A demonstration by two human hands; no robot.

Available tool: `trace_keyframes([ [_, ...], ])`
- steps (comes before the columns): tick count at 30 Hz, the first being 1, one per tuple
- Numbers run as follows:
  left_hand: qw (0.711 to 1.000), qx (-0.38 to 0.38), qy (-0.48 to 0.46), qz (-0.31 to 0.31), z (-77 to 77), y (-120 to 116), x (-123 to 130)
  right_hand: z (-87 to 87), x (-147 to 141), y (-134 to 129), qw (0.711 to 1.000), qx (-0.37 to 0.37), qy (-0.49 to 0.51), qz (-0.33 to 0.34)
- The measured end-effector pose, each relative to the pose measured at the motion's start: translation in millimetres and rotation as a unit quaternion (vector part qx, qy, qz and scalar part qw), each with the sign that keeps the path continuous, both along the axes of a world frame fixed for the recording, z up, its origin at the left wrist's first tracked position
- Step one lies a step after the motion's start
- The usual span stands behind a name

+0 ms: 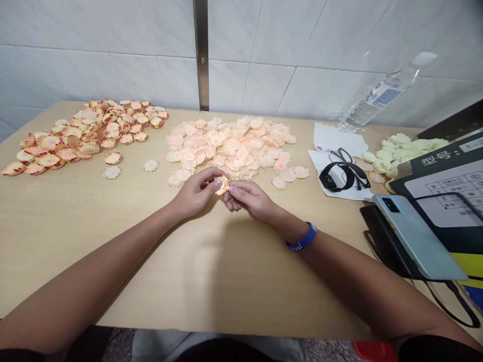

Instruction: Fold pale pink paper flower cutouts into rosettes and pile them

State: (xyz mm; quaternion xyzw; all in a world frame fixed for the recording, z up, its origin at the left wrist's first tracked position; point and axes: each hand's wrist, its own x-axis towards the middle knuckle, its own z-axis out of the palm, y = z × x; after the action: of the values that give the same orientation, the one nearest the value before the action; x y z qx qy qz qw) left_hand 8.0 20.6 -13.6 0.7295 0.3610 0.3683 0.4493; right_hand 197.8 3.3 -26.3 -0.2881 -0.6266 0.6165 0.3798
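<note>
Between my two hands, just in front of the middle pile, is a small cream flower-shaped piece (222, 185) with red-tipped edges. My left hand (195, 193) pinches it from the left with thumb and fingers. From the right, my right hand (251, 197) grips its edge, thumb on top and the other fingers curled below. Behind them spreads a pile of pale pink flower-shaped pieces (232, 146) with frilled rims. To the left lies a heap of yellowish pieces with red edges (86, 128). Single pieces (151, 166) lie between the two piles.
On the right, a black wristband (332, 178) and glasses rest on white paper (320, 136). A clear bottle (385, 93) stands behind, near pale green pieces (396, 151). A light blue phone (418, 236) with a cable lies beside a dark green box (445, 181). A tiled wall (124, 50) bounds the back.
</note>
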Motion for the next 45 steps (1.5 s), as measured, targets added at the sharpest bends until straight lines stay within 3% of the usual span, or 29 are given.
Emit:
trace_keyframes([
  [10,0.995,0.044,-0.044,0.075,6.9,-1.7,3.8,1.0,0.1,-1.8,1.000,0.004,0.007,0.004],
  [17,0.998,0.018,-0.046,0.026,10.6,-4.3,3.2,0.8,-0.7,-1.9,1.000,0.008,0.015,-0.010],
  [40,0.998,0.021,-0.051,0.005,9.9,-4.0,2.0,-1.9,-3.4,-2.5,0.999,0.000,0.017,-0.030],
  [45,0.996,0.079,-0.026,0.019,8.4,-4.9,2.0,-1.9,-2.1,-2.4,0.999,-0.005,0.025,-0.023],
])
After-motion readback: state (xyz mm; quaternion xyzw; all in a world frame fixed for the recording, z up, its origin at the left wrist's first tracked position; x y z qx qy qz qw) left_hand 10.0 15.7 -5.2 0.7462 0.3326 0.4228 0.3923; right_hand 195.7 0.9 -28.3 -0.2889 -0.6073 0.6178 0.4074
